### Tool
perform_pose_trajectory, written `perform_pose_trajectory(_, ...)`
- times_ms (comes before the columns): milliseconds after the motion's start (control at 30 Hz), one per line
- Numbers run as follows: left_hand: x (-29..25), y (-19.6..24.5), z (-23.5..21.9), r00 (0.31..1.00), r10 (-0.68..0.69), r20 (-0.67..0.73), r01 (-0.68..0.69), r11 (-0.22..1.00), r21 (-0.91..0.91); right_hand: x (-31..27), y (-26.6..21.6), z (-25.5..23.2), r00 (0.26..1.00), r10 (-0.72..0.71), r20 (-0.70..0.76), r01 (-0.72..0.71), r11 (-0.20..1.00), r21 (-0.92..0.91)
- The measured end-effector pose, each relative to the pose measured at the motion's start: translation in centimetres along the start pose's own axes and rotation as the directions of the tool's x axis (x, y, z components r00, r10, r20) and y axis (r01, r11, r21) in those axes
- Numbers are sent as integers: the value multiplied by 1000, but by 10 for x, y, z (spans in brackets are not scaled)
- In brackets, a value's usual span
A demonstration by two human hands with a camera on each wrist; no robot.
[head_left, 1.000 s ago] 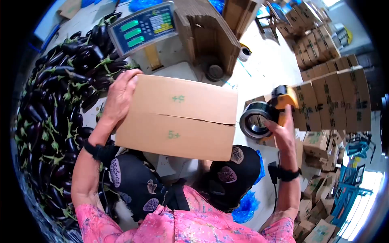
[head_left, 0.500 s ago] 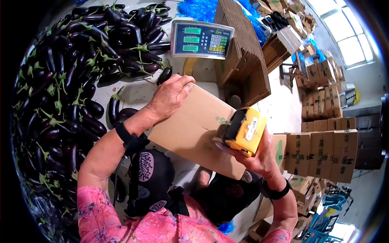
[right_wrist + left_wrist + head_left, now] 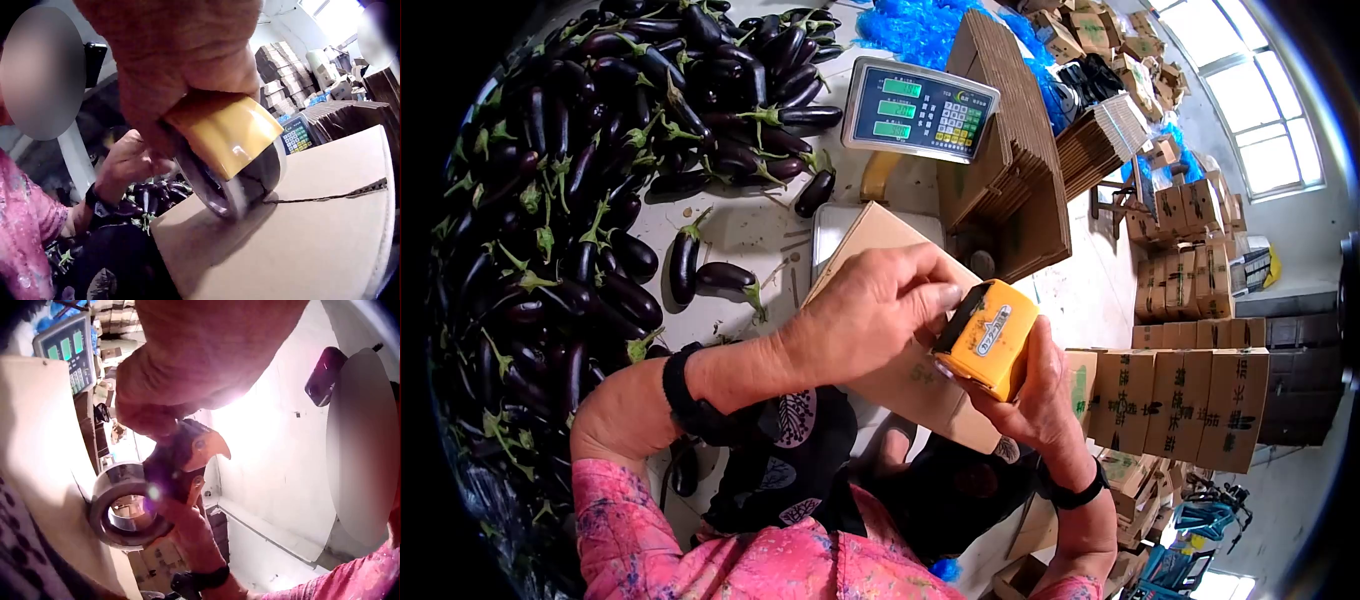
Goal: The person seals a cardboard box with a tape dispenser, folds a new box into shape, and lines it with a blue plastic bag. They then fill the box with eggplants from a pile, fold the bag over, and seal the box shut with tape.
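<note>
My right hand [image 3: 1045, 395] grips a yellow tape dispenser [image 3: 995, 345] over the closed cardboard box [image 3: 945, 405]. Its wide tape roll [image 3: 99, 515] shows as a ring in the left wrist view. In the right wrist view the roll's edge is right at the seam between the box flaps. My left hand [image 3: 870, 310] reaches across the box, thumb and fingers pinched together at the dispenser's dark front edge, where the tape comes off. The tape between those fingertips is hidden. The box is tilted on my lap, with a green "5+" print on top.
A large heap of eggplants [image 3: 560, 190] fills the left side, with a few loose ones near the scale [image 3: 925, 107]. Flattened cartons [image 3: 1025, 150] stand behind the box. To the right are stacked printed boxes [image 3: 1180, 410]; blue plastic [image 3: 905, 25] lies at the back.
The right hand has brought the tape dispenser from the right side to over the box. My left hand has left the box's far left corner and moved right to the dispenser's front.
</note>
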State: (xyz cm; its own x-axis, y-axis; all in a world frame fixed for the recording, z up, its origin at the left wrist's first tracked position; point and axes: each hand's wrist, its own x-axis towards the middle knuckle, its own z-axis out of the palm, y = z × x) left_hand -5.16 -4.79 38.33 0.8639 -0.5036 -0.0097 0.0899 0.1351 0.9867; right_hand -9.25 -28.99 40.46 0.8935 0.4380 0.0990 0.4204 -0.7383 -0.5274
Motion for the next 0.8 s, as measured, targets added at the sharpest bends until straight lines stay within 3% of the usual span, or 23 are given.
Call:
perform_pose_trajectory(133,-2,-11,-1,997,-55,-52,50,994,-96,2,-2,0,999,25,27,-25,1000,-5)
perform_pose_trajectory(333,3,-20,-3,978,63,-197,-27,983,179,16,-15,0,992,83,92,-80,996,-32)
perform_pose_trajectory(367,2,-18,-5,982,12,-187,5,996,90,18,-19,-1,989,107,106,-102,994,-48)
perform_pose_trajectory(467,8,-38,-13,948,204,-244,-143,959,244,29,-23,2,986,103,133,-83,985,-149)
perform_pose_trajectory(633,-1,-51,-39,974,11,-225,-4,1000,29,39,-33,1,981,73,178,-35,977,-209)
perform_pose_trajectory(700,-6,-55,-71,936,129,-328,-79,984,162,37,-34,-4,971,130,200,-78,965,-249)
perform_pose_trajectory(733,-11,-52,-90,920,-96,-380,54,991,-121,36,-32,-7,966,159,205,-100,958,-269)
perform_pose_trajectory(767,-13,-65,-112,895,-39,-445,15,998,-58,33,-30,-10,959,192,207,-126,948,-293)
perform_pose_trajectory(800,-20,-74,-137,878,-82,-471,25,992,-125,32,-26,-10,956,210,205,-147,948,-282)
